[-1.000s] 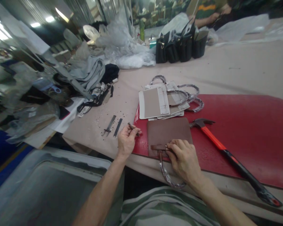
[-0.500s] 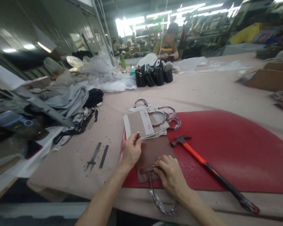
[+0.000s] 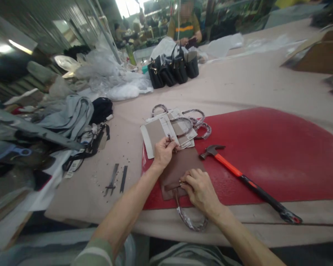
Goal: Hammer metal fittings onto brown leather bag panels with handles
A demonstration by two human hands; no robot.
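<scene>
Brown leather panel (image 3: 181,166), one, lying flat near the front edge of the red mat (image 3: 255,140), between the person's two hands; across its near end, a narrow brown strip (image 3: 171,187), joined to a looped handle (image 3: 187,221) in clear wrapping, which hangs toward the person beyond the mat's near edge

Right hand (image 3: 201,190), one, at the panel's near right side; fingers closed in a pinch on a small shiny fitting (image 3: 181,182) at the strip's right end; whether the fitting is fixed to the strip, cannot be told

Left hand (image 3: 163,152), one, at the panel's far left corner; fingers gripping a short metal rod (image 3: 170,137), its end showing above the fingertips

Stack of beige-and-white panels (image 3: 157,133), fanned out, just beyond the brown panel, with several wrapped handles (image 3: 208,130) looping out to the far side and right

Claw hammer (image 3: 230,166), one, red and black handle, lying on the mat right of the panel, head toward the panel

Pronged punch (image 3: 111,181) and flat dark bar (image 3: 123,179), side by side on the desk (image 3: 233,88), left of the mat, small scraps around them

Black handbags (image 3: 169,72), a row, farther back; clear plastic bags (image 3: 105,79) to their left

Co-worker (image 3: 183,31), one, seated beyond the handbags
</scene>
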